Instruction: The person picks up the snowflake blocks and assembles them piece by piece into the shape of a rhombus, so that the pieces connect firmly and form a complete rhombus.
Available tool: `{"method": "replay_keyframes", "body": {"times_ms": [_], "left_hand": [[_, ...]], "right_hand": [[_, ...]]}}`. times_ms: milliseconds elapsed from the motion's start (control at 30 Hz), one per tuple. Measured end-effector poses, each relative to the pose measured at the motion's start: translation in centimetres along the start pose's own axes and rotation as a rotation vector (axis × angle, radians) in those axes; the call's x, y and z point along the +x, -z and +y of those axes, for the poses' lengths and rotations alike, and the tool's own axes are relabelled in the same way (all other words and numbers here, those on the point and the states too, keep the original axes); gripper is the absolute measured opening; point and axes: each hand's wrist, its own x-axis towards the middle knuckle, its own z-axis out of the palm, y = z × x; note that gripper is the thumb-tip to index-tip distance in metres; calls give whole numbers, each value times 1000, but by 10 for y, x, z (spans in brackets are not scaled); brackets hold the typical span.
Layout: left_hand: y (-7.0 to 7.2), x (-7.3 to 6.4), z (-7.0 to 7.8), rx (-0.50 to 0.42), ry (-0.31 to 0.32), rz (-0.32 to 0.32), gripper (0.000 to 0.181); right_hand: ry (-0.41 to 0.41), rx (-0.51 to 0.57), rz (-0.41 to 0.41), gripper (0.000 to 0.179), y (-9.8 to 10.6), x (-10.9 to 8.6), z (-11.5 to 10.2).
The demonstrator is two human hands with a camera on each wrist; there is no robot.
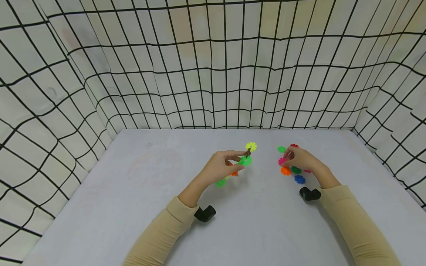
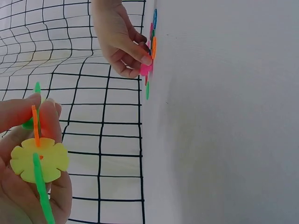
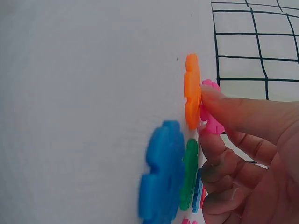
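My left hand point(image 1: 219, 167) grips a chain of slotted flower-shaped plastic discs, held above the table. In it are a yellow disc point(image 1: 251, 146), a brown piece point(image 1: 248, 152), a green disc point(image 1: 246, 161) and an orange disc point(image 1: 234, 171); another yellow disc point(image 2: 52, 161) and a green disc point(image 2: 43, 191) trail below. Thumb and fingers pinch the chain near the middle green disc. To the right, my right hand point(image 1: 302, 159) pinches a pink disc point(image 3: 212, 107) at the loose discs, its edge close behind an orange disc point(image 3: 192, 91).
Around the right hand lie a light green disc point(image 1: 281, 149), a red disc point(image 1: 294, 145), a dark green disc point(image 1: 296, 170) and a blue disc point(image 1: 300, 179). Black netting point(image 1: 226, 81) over white walls encloses the white table point(image 1: 253, 221) at the back and sides.
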Motion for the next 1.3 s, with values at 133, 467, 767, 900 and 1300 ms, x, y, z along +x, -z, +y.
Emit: {"method": "replay_keyframes", "body": {"times_ms": [133, 467, 767, 900, 1300], "left_hand": [[0, 0, 2, 8, -15, -5, 44], [-1, -2, 3, 31, -20, -10, 41], [-1, -1, 1, 51, -40, -38, 39], [-1, -1, 1, 53, -43, -46, 39], [-1, -1, 3, 69, -31, -58, 38]], "right_hand": [[23, 26, 0, 28, 1, 0, -2], [95, 286, 166, 33, 2, -1, -9], [155, 682, 223, 43, -6, 3, -38], [181, 709, 215, 41, -11, 5, -49], [211, 759, 172, 37, -22, 8, -60]]}}
